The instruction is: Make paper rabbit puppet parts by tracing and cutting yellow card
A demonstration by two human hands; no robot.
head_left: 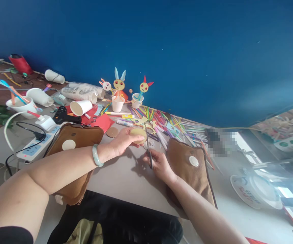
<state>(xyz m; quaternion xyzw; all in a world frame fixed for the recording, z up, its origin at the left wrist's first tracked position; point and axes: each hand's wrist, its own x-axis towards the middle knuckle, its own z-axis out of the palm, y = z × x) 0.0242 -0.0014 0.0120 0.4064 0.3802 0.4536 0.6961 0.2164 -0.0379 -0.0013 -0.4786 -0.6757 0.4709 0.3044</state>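
Observation:
My left hand [125, 139] pinches a round yellow paper piece [138, 133] above the grey table [121, 176]; a pale green bangle [97, 155] circles that wrist. My right hand [159, 165] grips a pair of scissors [148, 149], whose blades point up and meet the paper's right edge. Both forearms rest on brown padded cushions, one on the left [75, 139] and one on the right [189, 162].
Several coloured straws and paper strips [167, 123] litter the table behind my hands. Paper-cup rabbit figures [118, 95] stand by the blue wall. Loose paper cups [80, 107], a black glue gun [63, 117] and a white power strip [36, 145] lie at left. A glass bowl [258, 189] stands at right.

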